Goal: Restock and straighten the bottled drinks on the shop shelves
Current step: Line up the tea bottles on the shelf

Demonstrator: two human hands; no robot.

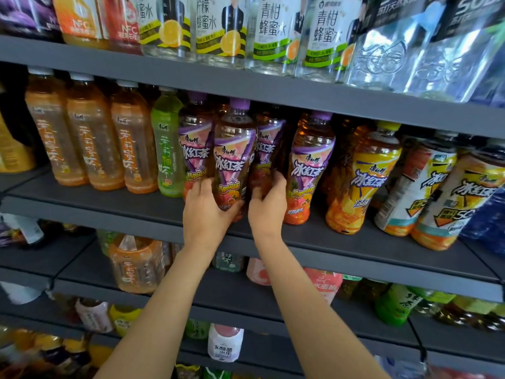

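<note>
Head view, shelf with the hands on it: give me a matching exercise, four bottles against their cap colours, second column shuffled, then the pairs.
Bottles:
1. Tropical iced tea bottle held by the left hand
2. Pale green drink bottle left of the hands
3. Yellow-label iced tea bottle right of the right hand
4. Orange tea bottle beside the pale green one

Cap colours:
A. White
B. Yellow-green
C. Purple
D. Cap hidden under the shelf above

Pairs: 1-C, 2-D, 3-B, 4-A

The left hand (203, 212) grips a purple-capped bottle (233, 149) on the grey shelf (109, 206). The right hand (267, 206) holds the next bottle (266, 149), just beside it.
</note>
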